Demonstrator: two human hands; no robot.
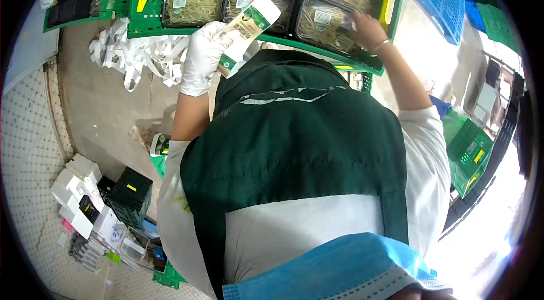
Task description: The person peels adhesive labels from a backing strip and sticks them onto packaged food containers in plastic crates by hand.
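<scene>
Green perforated crate (136,27) holds rows of clear, rounded-corner trays (194,6), each packed with pale, thin, stringy sprouts, white label on top. Left hand (205,57), in a wrinkled white glove, grips flat green, white and tan card sleeves (249,28) over the crate's near edge. Right hand (368,31), ungloved, at the near right tray (322,23); fingers blurred, grip can't be told. Loose white straps (133,53) heaped beside the crate.

The head camera looks steeply down past the apron (294,147) toward the green crate (148,32).
</scene>
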